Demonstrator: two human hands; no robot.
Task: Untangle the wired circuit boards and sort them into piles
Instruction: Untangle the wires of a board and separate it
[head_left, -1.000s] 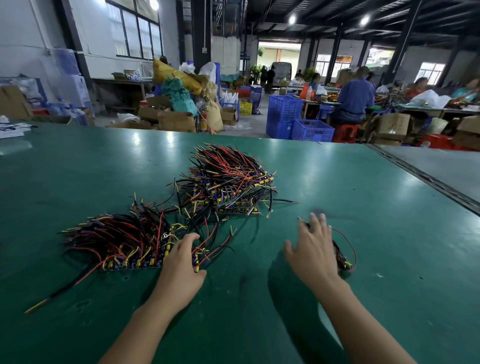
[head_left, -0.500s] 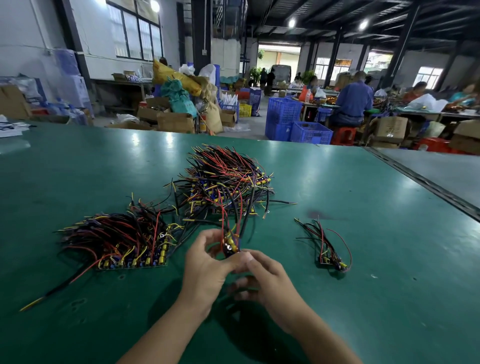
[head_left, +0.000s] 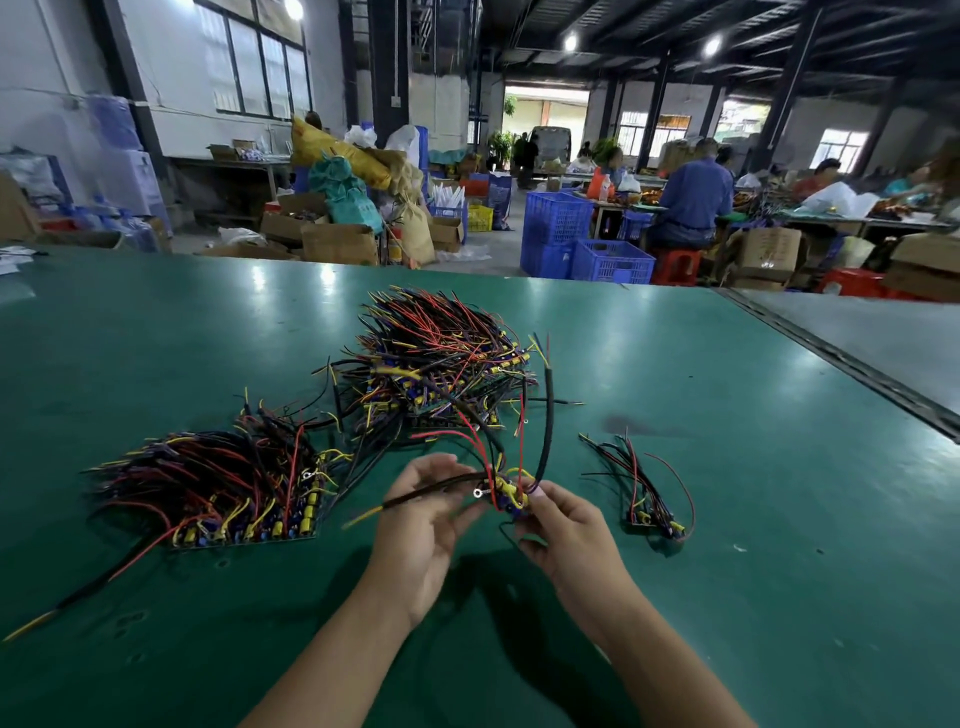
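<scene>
Both hands hold one wired circuit board (head_left: 511, 496) lifted above the green table (head_left: 727, 467). My left hand (head_left: 426, 525) grips its black and red wires from the left. My right hand (head_left: 563, 530) pinches the board end with the yellow parts. Its wires rise toward the large tangled heap (head_left: 441, 358) at the middle of the table. A second heap of wired boards (head_left: 218, 483) lies at the left. A small pile of separated boards (head_left: 647, 491) lies at the right.
A seam (head_left: 841, 358) divides the green table from a grey one at the right. Beyond the far edge stand blue crates (head_left: 582, 244), cardboard boxes (head_left: 337, 241) and seated people (head_left: 691, 202) at other tables.
My right hand left the small pile at the right and joined my left hand at the centre. Together they lifted one wired board from the heaps and raised it further.
</scene>
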